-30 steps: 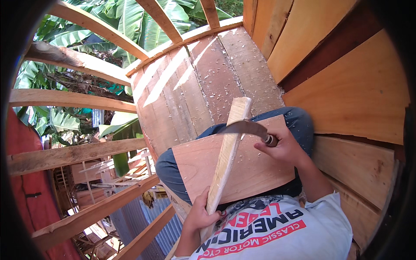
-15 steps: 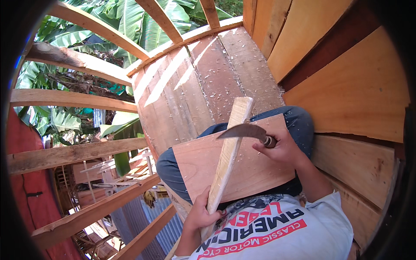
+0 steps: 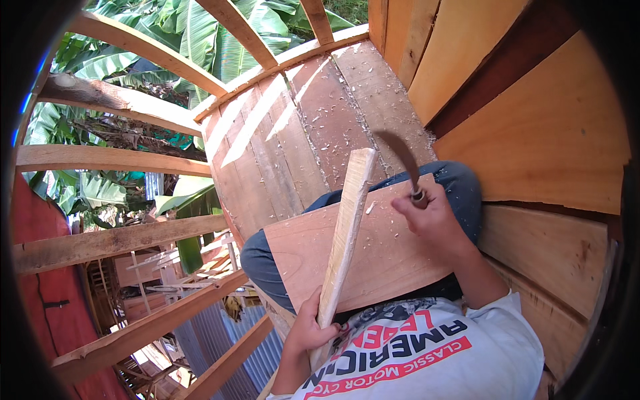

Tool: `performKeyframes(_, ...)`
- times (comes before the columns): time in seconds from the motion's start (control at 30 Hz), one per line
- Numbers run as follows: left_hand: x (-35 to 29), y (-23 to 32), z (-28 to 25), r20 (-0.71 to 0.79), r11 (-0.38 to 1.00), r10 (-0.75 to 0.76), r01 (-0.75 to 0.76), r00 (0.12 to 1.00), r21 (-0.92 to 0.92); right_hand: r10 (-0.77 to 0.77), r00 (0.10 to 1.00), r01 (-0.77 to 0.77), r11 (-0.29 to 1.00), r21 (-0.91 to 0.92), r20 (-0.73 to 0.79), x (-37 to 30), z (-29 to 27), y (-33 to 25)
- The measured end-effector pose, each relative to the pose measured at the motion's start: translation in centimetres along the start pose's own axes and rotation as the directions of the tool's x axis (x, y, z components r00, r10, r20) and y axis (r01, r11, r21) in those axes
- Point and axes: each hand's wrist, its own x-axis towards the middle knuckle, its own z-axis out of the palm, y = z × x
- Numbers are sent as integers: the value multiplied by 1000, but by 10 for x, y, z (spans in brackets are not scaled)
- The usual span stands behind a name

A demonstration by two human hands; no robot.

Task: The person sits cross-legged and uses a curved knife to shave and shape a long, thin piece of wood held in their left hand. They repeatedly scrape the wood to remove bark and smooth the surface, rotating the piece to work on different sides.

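My left hand (image 3: 311, 328) is closed round the lower end of a pale wooden stick (image 3: 346, 233), which slants up and away across a flat board (image 3: 400, 240) on my lap. In my right hand (image 3: 432, 215) is the short handle of a curved knife (image 3: 402, 155) with a dark, hooked blade. The blade points up and leftward, apart from the stick and to the right of its far end. Small wood shavings lie on the board.
My bent knees (image 3: 460, 190) hold up the board. Beyond them, shavings litter the plank floor (image 3: 300, 133). Wooden plank walls (image 3: 540, 133) rise close on the right. On the left are spaced wooden bars (image 3: 113, 160), with banana leaves (image 3: 200, 40) outside.
The knife has swung off the stick, its blade turning from crosswise to upward. My right hand has shifted slightly; the stick's far end has tilted a little left. A shaving now lies beside it.
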Motion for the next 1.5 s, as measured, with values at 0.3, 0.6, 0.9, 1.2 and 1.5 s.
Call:
performKeyframes(0.3,-1,3,-4,-12,996,-76,77,997,44,154,985,-163,979,122,79,2,-5,1)
performKeyframes(0.6,1,5,-4,-10,989,-2,1,1000,-149,115,960,-240,804,544,254,-6,2,1)
performKeyframes(0.9,6,9,-4,106,954,5,27,994,-300,-33,998,2,859,511,53,-20,14,1)
performKeyframes(1.2,3,6,1,123,953,-12,48,992,-300,-56,985,-24,895,445,166,-25,-5,-3)
performKeyframes(1.5,7,11,1,126,972,26,4,992,-235,2,907,-330,622,710,420,-26,-10,0)
